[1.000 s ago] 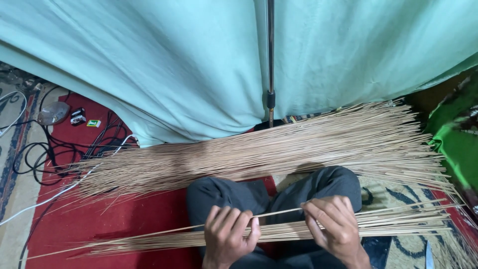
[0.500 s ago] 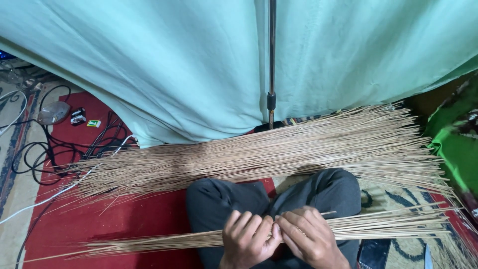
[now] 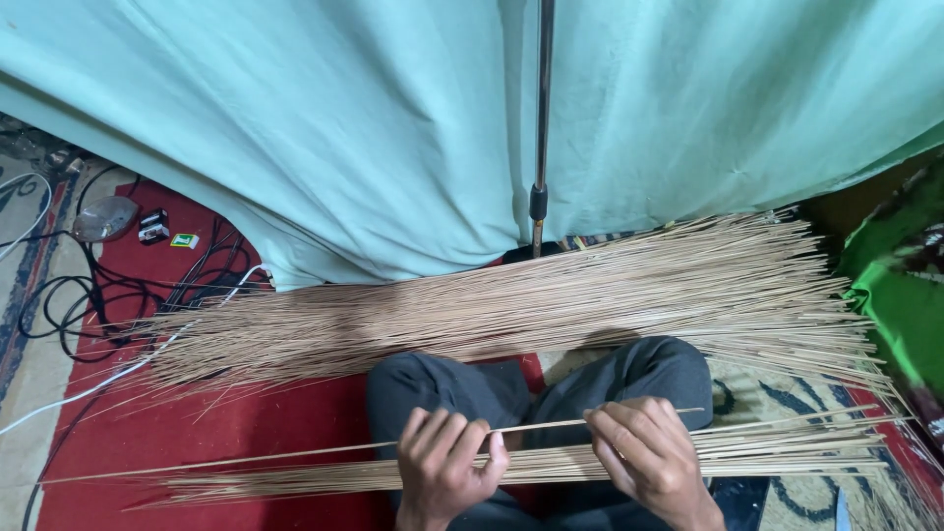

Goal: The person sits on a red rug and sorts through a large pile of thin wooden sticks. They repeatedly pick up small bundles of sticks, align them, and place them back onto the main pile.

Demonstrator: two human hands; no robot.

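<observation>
1. Left hand (image 3: 442, 464) and right hand (image 3: 644, 454), fingers curled, pinch one thin pale bamboo stick (image 3: 531, 427), lower centre.
2. Small tan stick bundle (image 3: 767, 452) lies across the lap beneath.
3. Large unsorted pale stick pile (image 3: 511, 305) spans mid-frame; most apparently remains.

teal cloth backdrop (image 3: 324, 128) | metal pole (image 3: 542, 118) | black cables (image 3: 108, 290) on red carpet (image 3: 226, 423) | green fabric (image 3: 900, 305)

A small rectangular green-and-white label (image 3: 184, 240) lies on the red mat (image 3: 246, 433), beside dark cables (image 3: 108, 295).
</observation>
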